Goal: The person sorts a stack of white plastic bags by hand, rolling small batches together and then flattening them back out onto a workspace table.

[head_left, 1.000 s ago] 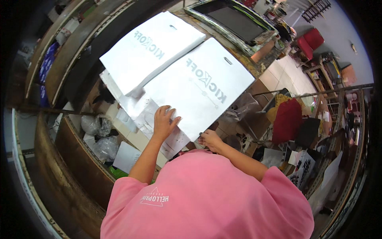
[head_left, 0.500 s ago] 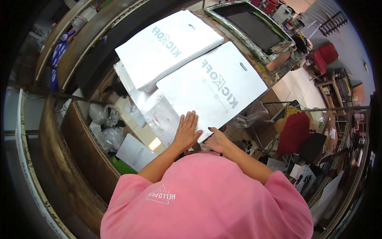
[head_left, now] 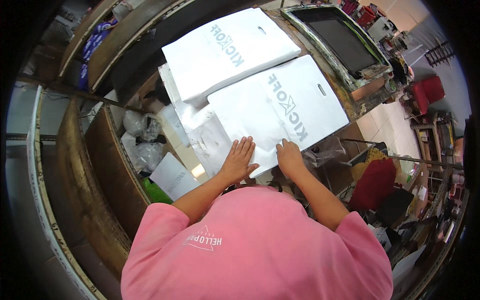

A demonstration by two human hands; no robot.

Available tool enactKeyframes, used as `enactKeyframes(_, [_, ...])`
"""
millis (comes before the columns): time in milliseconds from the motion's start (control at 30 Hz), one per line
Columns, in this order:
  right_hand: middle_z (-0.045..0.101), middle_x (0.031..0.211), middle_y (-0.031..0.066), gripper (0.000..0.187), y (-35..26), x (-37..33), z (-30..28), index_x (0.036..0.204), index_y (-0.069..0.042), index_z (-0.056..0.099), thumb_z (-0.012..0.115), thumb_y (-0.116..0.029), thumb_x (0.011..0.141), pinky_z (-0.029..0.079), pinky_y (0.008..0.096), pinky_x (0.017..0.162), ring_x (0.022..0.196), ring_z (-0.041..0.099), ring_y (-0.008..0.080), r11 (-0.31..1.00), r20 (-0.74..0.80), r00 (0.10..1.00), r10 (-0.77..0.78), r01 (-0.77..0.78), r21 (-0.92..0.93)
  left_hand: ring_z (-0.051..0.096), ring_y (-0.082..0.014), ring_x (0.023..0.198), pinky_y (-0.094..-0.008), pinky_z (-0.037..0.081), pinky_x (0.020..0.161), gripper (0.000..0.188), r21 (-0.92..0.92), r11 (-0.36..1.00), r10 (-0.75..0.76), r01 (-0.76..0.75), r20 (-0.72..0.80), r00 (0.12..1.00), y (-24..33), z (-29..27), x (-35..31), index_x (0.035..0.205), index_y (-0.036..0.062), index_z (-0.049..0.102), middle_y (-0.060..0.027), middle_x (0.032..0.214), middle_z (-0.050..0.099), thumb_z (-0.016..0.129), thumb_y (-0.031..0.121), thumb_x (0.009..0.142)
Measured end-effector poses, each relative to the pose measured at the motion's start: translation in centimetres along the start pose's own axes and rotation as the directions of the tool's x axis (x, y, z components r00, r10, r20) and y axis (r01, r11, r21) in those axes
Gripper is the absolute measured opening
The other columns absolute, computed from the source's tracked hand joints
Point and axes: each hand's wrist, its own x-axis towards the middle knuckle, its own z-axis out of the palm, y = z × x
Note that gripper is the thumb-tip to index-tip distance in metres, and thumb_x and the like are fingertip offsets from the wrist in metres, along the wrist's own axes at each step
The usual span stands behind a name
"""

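Observation:
Two stacks of white flat bags with cut-out handles and grey print lie side by side on a table before me. My left hand (head_left: 239, 159) rests flat, fingers stretched, at the near left edge of the right-hand stack (head_left: 250, 112). At that stack's near edge my right hand (head_left: 291, 159) has its fingers curled together, seemingly pinching the top white bag, whose surface creases there. Its fingertips are partly hidden. The other stack of bags (head_left: 200, 67) lies farther left, touched by neither hand.
A framed printing screen (head_left: 345, 42) lies beyond the stacks at the right. Wooden shelves (head_left: 97, 165) stand on my left, near clear plastic bundles (head_left: 145, 156) and a loose white printed bag (head_left: 174, 176). A red chair (head_left: 427, 93) and red cloth (head_left: 374, 185) are to the right.
My right hand has moved from beneath the near corner up onto the bag's near edge, its fingers now curled. The left hand stays flat. The whole view has shifted slightly.

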Motion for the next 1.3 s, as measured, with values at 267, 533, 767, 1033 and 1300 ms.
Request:
enactKeyframes(267, [0.056, 0.141, 0.0317, 0.044, 0.0, -0.2, 3.2, 0.131, 0.005, 0.063, 0.056, -0.017, 0.093, 0.040, 0.0498, 0.107, 0.115, 0.060, 0.0356, 0.975, -0.131, 0.985, -0.109, 0.081, -0.206, 0.010, -0.0427, 0.158, -0.0551, 0.004, 0.128, 0.085, 0.006, 0.875, -0.451, 0.485, -0.357, 0.818, -6.0, -2.0, 8.5, 0.157, -0.0124, 0.027, -0.0326, 0.167, 0.016, 0.041, 0.055, 0.106])
enactKeyframes(533, [0.068, 0.114, 0.0299, 0.029, 1.0, 0.7, -1.4, 0.110, 0.006, 0.067, 0.056, -0.017, 0.096, 0.050, 0.0474, 0.089, 0.105, 0.065, 0.0371, 0.975, 0.083, 0.975, -0.207, 0.213, -0.068, -0.006, -0.0406, 0.159, -0.0571, -0.011, 0.125, 0.104, 0.041, 0.774, -0.616, 0.632, -0.184, 0.766, -7.4, 0.0, 11.2, 0.159, -0.0145, 0.008, -0.0307, 0.170, 0.001, 0.039, 0.067, 0.102])
enactKeyframes(767, [0.056, 0.146, 0.0235, 0.055, -3.8, 11.1, -5.2, 0.140, -0.002, 0.059, 0.053, -0.040, 0.102, 0.037, 0.0580, 0.112, 0.141, 0.046, 0.0403, 0.904, -0.516, 0.800, -0.307, 0.415, 0.105, -0.007, -0.0404, 0.160, -0.0659, -0.010, 0.122, 0.103, 0.122, 0.761, -0.630, 0.637, -0.092, 0.771, -7.9, 0.2, 11.3, 0.161, -0.0109, 0.005, -0.0283, 0.171, -0.001, 0.049, 0.057, 0.099])
enactKeyframes(1033, [0.039, 0.160, 0.0267, 0.079, -8.4, 18.2, -1.3, 0.157, 0.004, 0.036, 0.056, -0.043, 0.097, 0.024, 0.0578, 0.121, 0.148, 0.037, 0.0381, 0.678, -0.523, 0.765, -0.375, 0.612, 0.408, -0.004, -0.0435, 0.160, -0.0744, -0.004, 0.118, 0.093, 0.340, 0.773, -0.393, 0.535, -0.405, 0.826, -8.5, 2.4, 11.4, 0.164, -0.0010, 0.014, -0.0259, 0.172, 0.004, 0.056, 0.047, 0.097])
enactKeyframes(1300, [0.038, 0.164, 0.0168, 0.086, 1.5, 21.9, -0.8, 0.156, 0.000, 0.038, 0.059, -0.057, 0.096, 0.013, 0.0480, 0.130, 0.155, 0.029, 0.0292, 0.791, -0.416, 0.793, -0.445, 0.566, 0.232, -0.003, -0.0403, 0.160, -0.0712, -0.009, 0.119, 0.105, 0.132, 0.760, -0.628, 0.637, -0.104, 0.771, -7.6, 0.1, 11.5, 0.163, -0.0072, 0.008, -0.0261, 0.172, 0.000, 0.055, 0.059, 0.096])
